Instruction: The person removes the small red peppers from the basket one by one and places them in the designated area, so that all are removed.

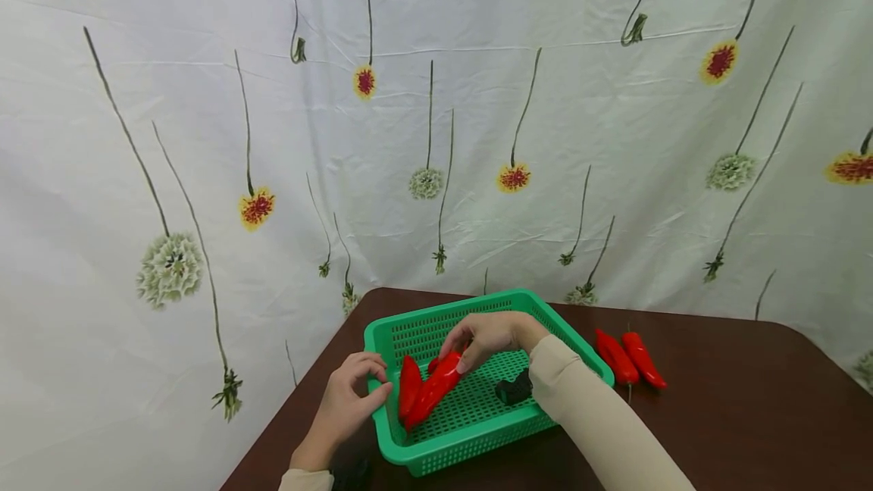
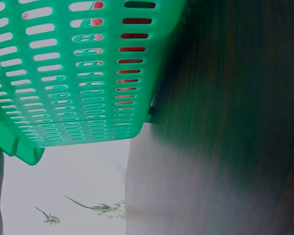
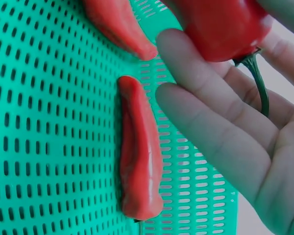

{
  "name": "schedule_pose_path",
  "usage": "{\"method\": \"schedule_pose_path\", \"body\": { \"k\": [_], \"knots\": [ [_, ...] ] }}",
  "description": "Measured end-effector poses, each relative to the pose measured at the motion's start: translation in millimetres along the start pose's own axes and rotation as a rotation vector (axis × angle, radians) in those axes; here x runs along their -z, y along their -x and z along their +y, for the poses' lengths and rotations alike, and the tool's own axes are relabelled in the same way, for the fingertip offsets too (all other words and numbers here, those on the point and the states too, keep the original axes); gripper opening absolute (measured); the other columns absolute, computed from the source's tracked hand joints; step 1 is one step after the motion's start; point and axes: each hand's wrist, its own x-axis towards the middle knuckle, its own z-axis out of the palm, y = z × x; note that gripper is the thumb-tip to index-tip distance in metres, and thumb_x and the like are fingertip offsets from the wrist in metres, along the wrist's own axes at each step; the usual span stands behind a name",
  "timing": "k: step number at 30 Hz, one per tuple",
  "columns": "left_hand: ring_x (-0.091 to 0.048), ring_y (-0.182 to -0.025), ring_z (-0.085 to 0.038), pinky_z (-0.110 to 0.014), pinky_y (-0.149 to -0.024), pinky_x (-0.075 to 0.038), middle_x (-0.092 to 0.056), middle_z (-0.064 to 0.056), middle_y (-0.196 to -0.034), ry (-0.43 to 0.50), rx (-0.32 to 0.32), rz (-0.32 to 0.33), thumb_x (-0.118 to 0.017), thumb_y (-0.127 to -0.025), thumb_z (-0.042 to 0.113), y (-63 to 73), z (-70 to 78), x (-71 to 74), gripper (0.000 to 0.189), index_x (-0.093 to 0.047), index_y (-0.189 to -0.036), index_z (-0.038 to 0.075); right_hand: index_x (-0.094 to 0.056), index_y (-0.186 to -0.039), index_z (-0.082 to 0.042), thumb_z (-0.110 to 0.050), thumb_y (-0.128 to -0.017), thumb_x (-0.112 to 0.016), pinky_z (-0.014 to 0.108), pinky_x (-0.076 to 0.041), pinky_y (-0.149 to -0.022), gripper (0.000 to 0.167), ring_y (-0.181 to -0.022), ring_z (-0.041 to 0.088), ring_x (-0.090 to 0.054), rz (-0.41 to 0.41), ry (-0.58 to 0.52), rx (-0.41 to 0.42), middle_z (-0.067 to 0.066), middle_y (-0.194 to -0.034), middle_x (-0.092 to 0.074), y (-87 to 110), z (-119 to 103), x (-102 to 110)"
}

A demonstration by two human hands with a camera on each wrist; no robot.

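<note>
A green plastic basket (image 1: 477, 438) stands on the dark table, its slotted side filling much of the left wrist view. My left hand (image 1: 348, 400) holds the basket's left rim between curled fingers and thumb. Inside the basket, my right hand (image 1: 487, 334) grips a red chili pepper (image 1: 436, 391) near its stem end; its green stem shows in the right wrist view. Beside it lies another red pepper (image 1: 409, 383) against the left wall. The right wrist view shows two peppers in the basket, one whole pepper (image 3: 141, 156) and one cut off by the frame edge (image 3: 118, 27).
Two more red peppers, a left one (image 1: 617, 358) and a right one (image 1: 643, 361), lie on the table (image 1: 736, 400) right of the basket. A black object (image 1: 514, 388) shows beneath the right sleeve. Behind the table hangs a white flowered curtain (image 1: 477, 120).
</note>
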Motion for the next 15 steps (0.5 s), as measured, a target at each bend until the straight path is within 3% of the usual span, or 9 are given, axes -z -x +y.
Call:
{"method": "schedule_pose_path", "body": {
  "k": [5, 15],
  "knots": [
    [-0.06, -0.101, -0.013, -0.032, -0.087, -0.053, -0.069, -0.001, -0.102, 0.004, 0.006, 0.0, -0.077, -0.079, -0.006, 0.0, -2.2, -0.7, 0.035, -0.063, -0.08, 0.027, -0.072, -0.116, -0.009, -0.005, -0.089, -0.072, 0.038, -0.059, -0.083, 0.028, -0.095, 0.022, -0.066, 0.054, -0.004, 0.021, 0.008, -0.108, -0.069, 9.0, -3.8, -1.2],
    [-0.06, -0.101, -0.013, -0.032, -0.087, -0.053, -0.07, -0.007, -0.102, -0.002, 0.007, 0.001, -0.076, -0.079, -0.006, -0.8, -2.7, -2.4, 0.035, -0.063, -0.08, 0.026, -0.068, -0.123, -0.003, -0.003, -0.09, -0.071, 0.042, -0.059, -0.089, 0.033, -0.098, 0.024, -0.069, 0.154, -0.179, 0.027, 0.014, -0.116, -0.066, 22.6, -9.9, -3.2]
  ]
}}
